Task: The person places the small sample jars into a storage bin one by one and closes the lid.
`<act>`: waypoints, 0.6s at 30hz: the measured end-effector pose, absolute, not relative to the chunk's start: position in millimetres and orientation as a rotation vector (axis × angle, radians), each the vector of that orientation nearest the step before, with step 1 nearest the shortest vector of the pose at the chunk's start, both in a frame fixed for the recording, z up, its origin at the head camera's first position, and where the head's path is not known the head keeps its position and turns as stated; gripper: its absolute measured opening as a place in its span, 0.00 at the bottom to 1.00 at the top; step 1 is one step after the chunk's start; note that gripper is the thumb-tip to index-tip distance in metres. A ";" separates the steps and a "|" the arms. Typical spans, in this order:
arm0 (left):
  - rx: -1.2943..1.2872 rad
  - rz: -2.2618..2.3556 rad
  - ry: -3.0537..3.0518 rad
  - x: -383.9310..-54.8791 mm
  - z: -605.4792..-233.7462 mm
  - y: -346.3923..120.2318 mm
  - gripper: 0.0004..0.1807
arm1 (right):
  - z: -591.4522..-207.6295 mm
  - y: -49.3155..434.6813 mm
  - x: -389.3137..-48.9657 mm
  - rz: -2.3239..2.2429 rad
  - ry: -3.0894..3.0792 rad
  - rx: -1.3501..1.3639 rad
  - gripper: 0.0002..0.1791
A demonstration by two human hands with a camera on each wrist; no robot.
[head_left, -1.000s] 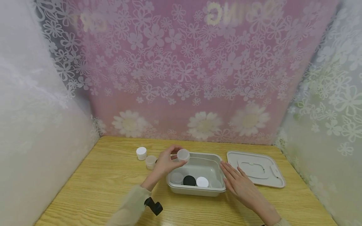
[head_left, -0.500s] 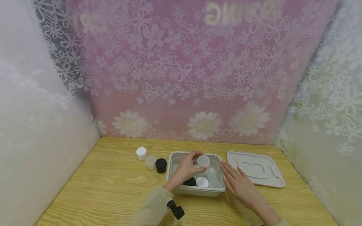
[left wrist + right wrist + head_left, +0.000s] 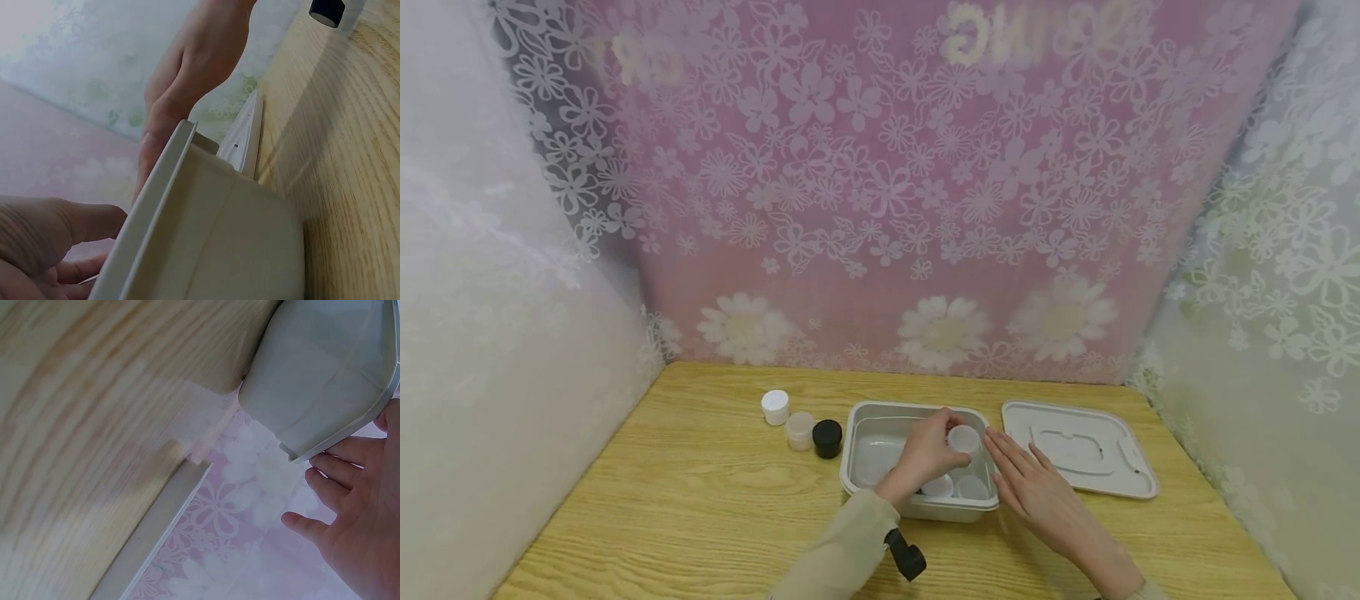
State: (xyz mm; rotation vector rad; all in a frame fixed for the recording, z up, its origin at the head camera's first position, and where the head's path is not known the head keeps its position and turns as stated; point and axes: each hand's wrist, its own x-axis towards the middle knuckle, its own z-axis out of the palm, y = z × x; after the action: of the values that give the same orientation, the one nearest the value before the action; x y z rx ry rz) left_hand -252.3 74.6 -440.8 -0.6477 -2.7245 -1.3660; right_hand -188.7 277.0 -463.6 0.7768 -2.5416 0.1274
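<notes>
In the head view my left hand [image 3: 925, 457] holds a small translucent jar [image 3: 964, 438] over the right part of a light grey plastic bin [image 3: 880, 407]. Inside, along the near wall, are a white-lidded jar [image 3: 938, 486] and translucent round jars [image 3: 972, 487]; a black one is almost hidden by my left hand. My right hand [image 3: 1037, 496] lies with straight fingers against the bin's right rim. The right wrist view has the fingertips of that hand [image 3: 362, 500] touching the rim. The bin's wall [image 3: 237, 244] mostly hides the left fingers in the left wrist view.
Left of the bin stand a white jar [image 3: 775, 407], a pale translucent jar [image 3: 800, 431] and a black jar [image 3: 827, 438] on the wooden table [image 3: 647, 500]. The bin's flat lid [image 3: 1082, 450] lies to the right. Flowered curtains [image 3: 880, 208] enclose the table.
My left hand has carried the translucent jar rightward and slightly down, from the bin's middle to its right end. The black jar on the table has come into view. My right hand stays put.
</notes>
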 end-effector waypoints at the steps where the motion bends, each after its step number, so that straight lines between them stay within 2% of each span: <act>1: -0.652 -1.332 -2.732 -252.6 -440.0 76.8 0.24 | -463.4 277.1 -188.5 0.130 -2.548 0.778 0.30; 8: -0.604 -1.231 -2.807 -257.2 -441.9 86.5 0.22 | -463.2 277.9 -189.0 0.143 -2.561 0.781 0.30; 18: -0.519 -1.137 -2.924 -260.2 -450.4 91.8 0.24 | -463.7 276.2 -188.9 0.141 -2.551 0.776 0.30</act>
State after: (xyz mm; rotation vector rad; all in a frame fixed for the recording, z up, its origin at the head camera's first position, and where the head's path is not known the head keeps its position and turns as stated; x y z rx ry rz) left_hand -260.2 91.8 -450.4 -0.5189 -2.9242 -1.1366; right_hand -188.9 276.2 -463.7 0.7761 -2.5509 0.1408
